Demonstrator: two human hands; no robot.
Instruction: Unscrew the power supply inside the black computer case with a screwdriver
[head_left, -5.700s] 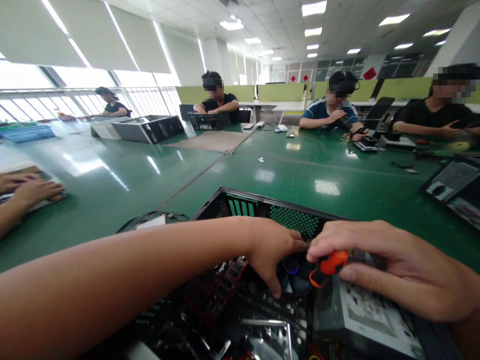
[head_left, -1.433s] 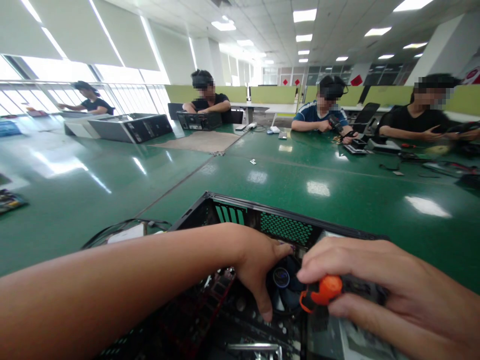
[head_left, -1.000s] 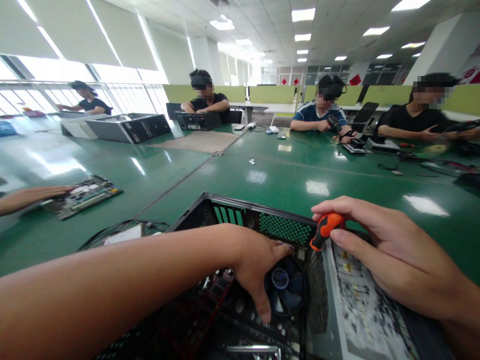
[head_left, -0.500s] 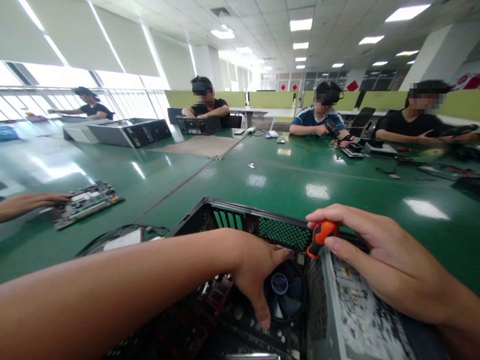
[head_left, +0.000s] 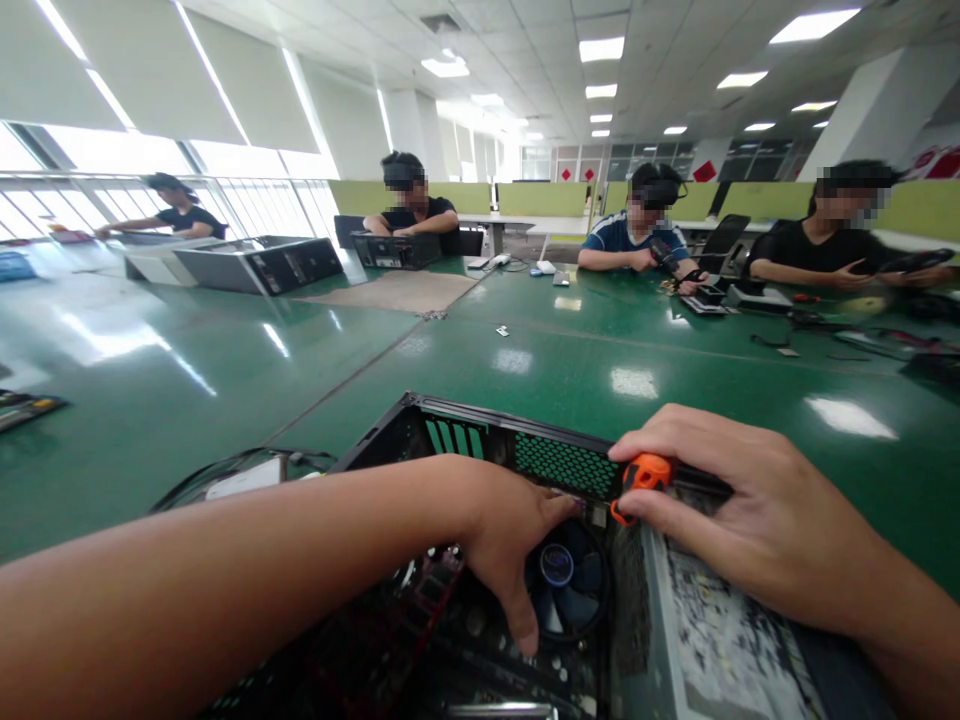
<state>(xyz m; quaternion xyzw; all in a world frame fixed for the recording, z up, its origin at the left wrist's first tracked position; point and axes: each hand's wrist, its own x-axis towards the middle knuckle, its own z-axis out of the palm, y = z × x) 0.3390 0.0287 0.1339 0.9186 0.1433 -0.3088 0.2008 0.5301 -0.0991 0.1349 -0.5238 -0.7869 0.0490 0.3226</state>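
Note:
An open black computer case (head_left: 480,432) lies on the green table (head_left: 225,370) right in front of me. My left hand (head_left: 510,530) reaches down inside it, fingers curled by the round cooler fan (head_left: 564,585); what its fingertips grip is hidden. My right hand (head_left: 742,515) is closed round an orange-and-black screwdriver handle (head_left: 637,478) near the case's far rim. It rests above the grey power supply box (head_left: 727,650). The screwdriver's tip is out of sight.
White device and black cables (head_left: 247,475) lie left of the case. Other computer cases (head_left: 255,265) stand at the far left. Several people sit along the far side, working with tools and parts (head_left: 720,295). A circuit board edge (head_left: 26,408) shows at far left.
My right hand has dropped slightly with the screwdriver toward the case rim. At far left another person's hand and the circuit board have slid almost out of view. My left hand stays put.

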